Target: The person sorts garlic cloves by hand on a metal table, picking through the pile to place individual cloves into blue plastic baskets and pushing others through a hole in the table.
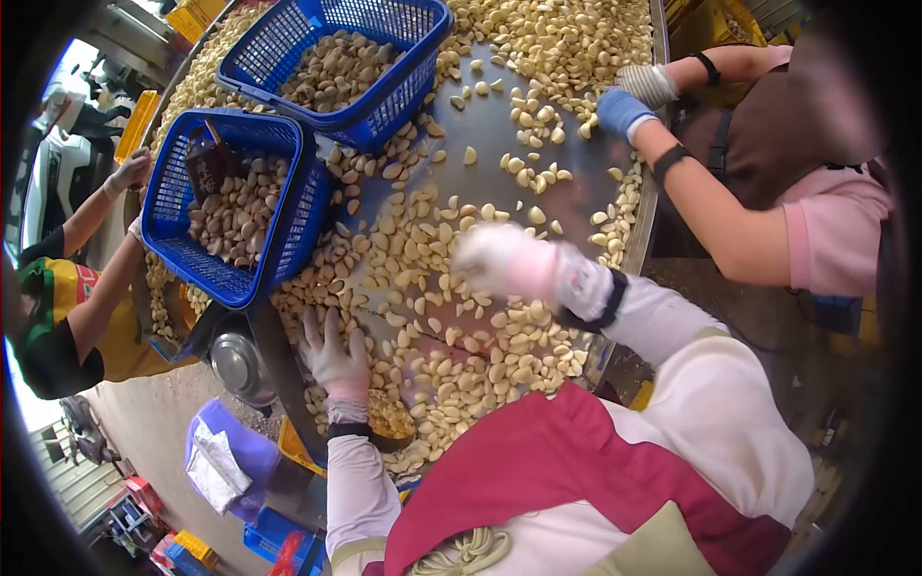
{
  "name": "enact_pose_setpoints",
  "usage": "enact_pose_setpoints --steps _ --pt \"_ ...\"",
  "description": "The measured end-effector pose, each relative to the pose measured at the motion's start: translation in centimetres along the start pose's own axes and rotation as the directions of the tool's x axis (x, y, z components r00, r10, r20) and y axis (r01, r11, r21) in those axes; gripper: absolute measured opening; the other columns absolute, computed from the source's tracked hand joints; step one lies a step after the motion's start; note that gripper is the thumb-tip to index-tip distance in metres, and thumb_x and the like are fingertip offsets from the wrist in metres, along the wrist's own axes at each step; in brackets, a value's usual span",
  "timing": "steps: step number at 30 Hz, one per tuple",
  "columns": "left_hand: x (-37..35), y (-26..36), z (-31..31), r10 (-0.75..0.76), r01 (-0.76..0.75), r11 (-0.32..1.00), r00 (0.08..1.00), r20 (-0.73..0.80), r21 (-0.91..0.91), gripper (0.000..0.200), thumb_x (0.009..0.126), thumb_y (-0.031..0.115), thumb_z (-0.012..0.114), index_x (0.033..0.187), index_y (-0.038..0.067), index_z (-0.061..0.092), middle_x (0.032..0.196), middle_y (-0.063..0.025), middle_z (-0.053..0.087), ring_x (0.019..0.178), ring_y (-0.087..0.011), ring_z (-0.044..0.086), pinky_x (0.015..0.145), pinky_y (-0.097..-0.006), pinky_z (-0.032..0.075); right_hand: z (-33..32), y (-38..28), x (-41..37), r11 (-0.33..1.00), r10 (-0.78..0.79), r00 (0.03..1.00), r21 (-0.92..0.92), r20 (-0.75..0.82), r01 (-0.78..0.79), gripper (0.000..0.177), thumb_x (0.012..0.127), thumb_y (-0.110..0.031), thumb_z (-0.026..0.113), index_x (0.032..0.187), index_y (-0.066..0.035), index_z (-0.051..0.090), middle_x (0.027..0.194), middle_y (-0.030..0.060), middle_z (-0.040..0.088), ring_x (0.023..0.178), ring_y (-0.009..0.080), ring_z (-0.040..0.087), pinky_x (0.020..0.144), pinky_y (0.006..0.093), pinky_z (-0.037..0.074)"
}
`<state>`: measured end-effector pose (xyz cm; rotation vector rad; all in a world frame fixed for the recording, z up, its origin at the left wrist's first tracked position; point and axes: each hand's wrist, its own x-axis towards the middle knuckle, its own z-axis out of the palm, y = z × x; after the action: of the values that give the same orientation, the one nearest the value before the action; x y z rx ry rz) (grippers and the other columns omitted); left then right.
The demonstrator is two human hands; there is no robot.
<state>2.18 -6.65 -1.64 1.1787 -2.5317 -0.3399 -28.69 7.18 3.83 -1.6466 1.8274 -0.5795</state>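
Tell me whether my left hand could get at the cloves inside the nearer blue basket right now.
Probably yes: your left hand is spread close to the nearer blue basket, and the open top leaves cloves exposed. Only the basket's raised side seems in the way.

Worn on your head, the one camera looks forward and down, close above your crimson garment (pixel 523 461), left hand (pixel 338 360) and right hand (pixel 507 261), across the metal table (pixel 495 134), in a wide, round, dark-edged view.
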Motion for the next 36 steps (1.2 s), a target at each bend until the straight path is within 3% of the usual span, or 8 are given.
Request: enact_pose_setpoints --steps 4,15,17,20,23,24,26,36 --pt "-0.1 -0.1 0.0 -0.006 0.006 1.000 1.000 -0.002 0.006 0.047 0.082 0.027 0.068 0.126 0.011 0.065 0.148 -0.0176 0.046 0.127 -0.0485 0.045 0.109 -0.0549 0.035 -0.9 3.8 6.1 0.956 0.067 0.961 -0.257 -0.268 -0.139 0.041 0.085 -0.012 0.065 0.125 -0.019 0.064 0.123 0.0067 0.061 0.120 0.0282 0.056 0.099 0.0409 0.049" --pt "0.0 -0.3 -0.1 -0.017 0.017 1.000 1.000 -0.010 -0.002 0.046 0.082 0.028 0.068 0.125 0.012 0.065 0.147 -0.0159 0.046 0.129 -0.0468 0.044 0.108 -0.0552 0.035 -5.6 1.1 9.8 0.836 0.405 0.914 -0.418 0.035 -0.355 0.018 0.082 -0.002 0.066 0.100 -0.002 0.072 0.101 0.0157 0.073 0.091 0.0298 0.071 0.085 0.0380 0.057" --pt "-0.2 -0.4 -0.1 -0.001 0.001 1.000 1.000 -0.020 0.002 0.045 0.082 0.028 0.068 0.124 0.011 0.065 0.147 -0.0157 0.046 0.129 -0.0466 0.044 0.108 -0.0549 0.036 -7.6 1.4 9.9 0.920 0.375 0.925 0.149 -0.065 -0.363 0.032 0.083 -0.014 0.067 0.114 -0.004 0.068 0.093 0.0092 0.071 0.088 0.0225 0.070 0.080 0.0366 0.057" --pt "-0.2 0.1 -0.4 -0.012 0.012 1.000 1.000 -0.029 -0.012 0.044 0.081 0.027 0.068 0.122 0.010 0.066 0.147 -0.0161 0.046 0.128 -0.0468 0.044 0.108 -0.0551 0.036 -9.3 0.7 8.8 0.458 0.343 0.906 0.886 -0.249 0.070 0.030 0.082 -0.017 0.071 0.108 -0.003 0.069 0.094 0.0068 0.071 0.086 0.0171 0.067 0.080 0.0318 0.056" --pt "-0.1 -0.2 -0.3 0.024 -0.023 0.999 0.999 -0.039 0.024 0.044 0.080 0.026 0.069 0.121 0.010 0.066 0.146 -0.0168 0.048 0.128 -0.0472 0.045 0.106 -0.0551 0.038 -7.2 2.0 8.2 0.898 0.320 0.907 0.392 -0.275 -0.198 0.033 0.081 -0.017 0.073 0.109 -0.002 0.068 0.094 0.0100 0.072 0.087 0.0236 0.069 0.078 0.0341 0.055" --pt "0.0 -0.2 -0.3 0.023 -0.022 1.000 0.999 -0.046 0.022 0.044 0.080 0.026 0.069 0.121 0.010 0.066 0.146 -0.0168 0.048 0.128 -0.0472 0.045 0.106 -0.0551 0.038 -5.5 2.8 7.4 0.968 0.143 0.973 -0.180 -0.179 -0.176 0.031 0.081 -0.017 0.071 0.110 -0.007 0.070 0.099 0.0137 0.072 0.093 0.0305 0.069 0.083 0.0374 0.055" --pt "-0.1 -0.2 -0.2 0.014 -0.013 1.000 0.998 -0.054 0.004 0.044 0.080 0.026 0.069 0.121 0.010 0.067 0.145 -0.0173 0.048 0.128 -0.0474 0.045 0.105 -0.0557 0.039 -2.3 3.9 5.5 0.861 0.245 0.970 -0.461 0.006 -0.215 0.022 0.083 -0.015 0.067 0.105 -0.012 0.069 0.097 0.0141 0.070 0.100 0.0347 0.066 0.085 0.0431 0.052" --pt "0.0 -0.4 -0.5 0.007 -0.008 1.000 0.999 -0.049 -0.015 0.045 0.080 0.029 0.070 0.122 0.011 0.066 0.148 -0.0147 0.046 0.131 -0.0442 0.043 0.106 -0.0554 0.039 -3.8 3.0 7.6 0.883 0.218 0.964 -0.452 0.149 -0.130 0.038 0.078 -0.014 0.070 0.116 -0.008 0.065 0.106 0.0140 0.071 0.097 0.0320 0.069 0.084 0.0382 0.055"
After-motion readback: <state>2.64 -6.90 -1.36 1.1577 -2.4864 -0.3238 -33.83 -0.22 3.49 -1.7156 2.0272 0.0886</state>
